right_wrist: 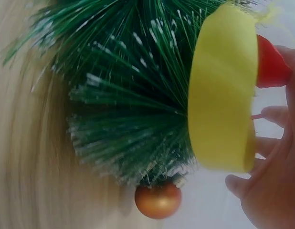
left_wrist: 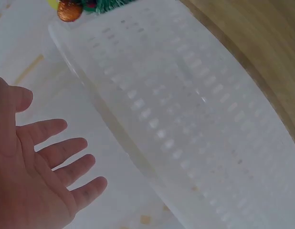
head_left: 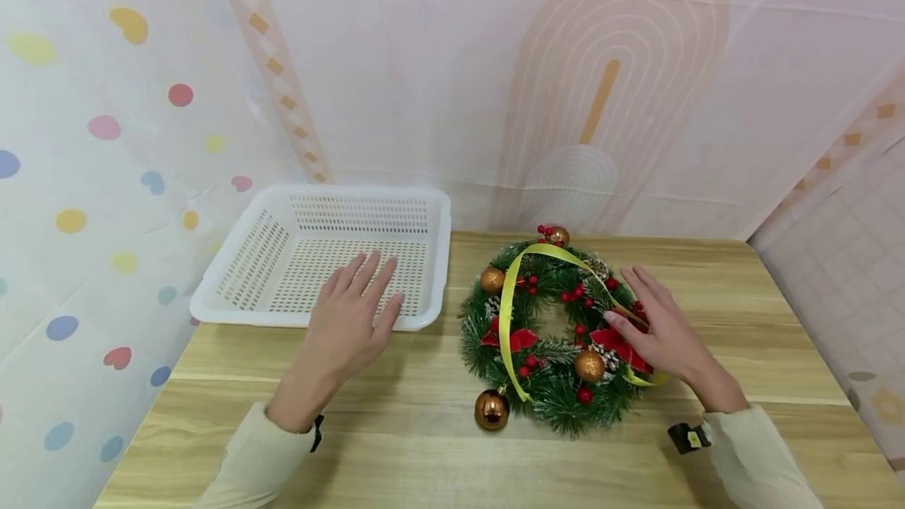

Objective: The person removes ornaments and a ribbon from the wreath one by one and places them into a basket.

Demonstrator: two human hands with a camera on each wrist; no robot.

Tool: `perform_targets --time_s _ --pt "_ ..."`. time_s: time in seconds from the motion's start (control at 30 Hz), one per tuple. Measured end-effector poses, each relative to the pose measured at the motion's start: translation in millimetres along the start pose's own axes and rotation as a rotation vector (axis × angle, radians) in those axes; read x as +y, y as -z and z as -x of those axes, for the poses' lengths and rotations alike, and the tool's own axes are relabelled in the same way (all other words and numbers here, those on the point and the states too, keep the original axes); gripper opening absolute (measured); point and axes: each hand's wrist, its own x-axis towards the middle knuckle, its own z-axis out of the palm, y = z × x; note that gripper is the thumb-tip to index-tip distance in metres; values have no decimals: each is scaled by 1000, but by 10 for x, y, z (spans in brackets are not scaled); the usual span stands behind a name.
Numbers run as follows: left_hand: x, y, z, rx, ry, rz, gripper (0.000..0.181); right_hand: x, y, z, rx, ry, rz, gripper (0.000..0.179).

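Note:
A green Christmas wreath [head_left: 573,412] lies on the wooden table, trimmed with red berries, red poinsettia petals [head_left: 511,338], pine cones and copper baubles. A yellow ribbon [head_left: 506,313] arches across its top and left side. Over the wreath's right side is my right hand [head_left: 661,332], fingers extended, the thumb close by a red petal. The right wrist view shows a loop of the ribbon [right_wrist: 224,95] in front of that hand's fingers. My left hand [head_left: 346,328] hovers, fingers spread, at the front rim of a white plastic basket [head_left: 441,265]. It holds nothing.
One shiny copper bauble [head_left: 491,410] sits at the wreath's lower left edge. The basket, perforated with small slots, stands at the back left of the table [head_left: 438,462]. A patterned cloth [head_left: 396,85] hangs behind the table.

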Motion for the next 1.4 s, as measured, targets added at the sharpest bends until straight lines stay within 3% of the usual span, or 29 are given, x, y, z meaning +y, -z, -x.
perform_targets --time_s 0.33,0.6,0.9,1.0,1.27,1.4 --pt "292 -87 -34 82 -162 130 50 29 1 -64 -60 -1 -97 73" --pt "479 -147 -55 59 -212 201 48 53 -27 -136 -137 -25 -148 77" --pt "753 -195 -56 18 -239 353 46 122 -98 -134 -140 -63 -160 84" --pt "869 -239 -46 -25 -221 449 44 139 -117 -136 -132 -62 -153 85" --pt "1224 -362 -50 -253 -165 728 40 153 -149 -140 -120 -75 -151 86" --pt "1366 -437 -98 -300 -158 841 36 159 -155 -134 -112 -77 -147 86"
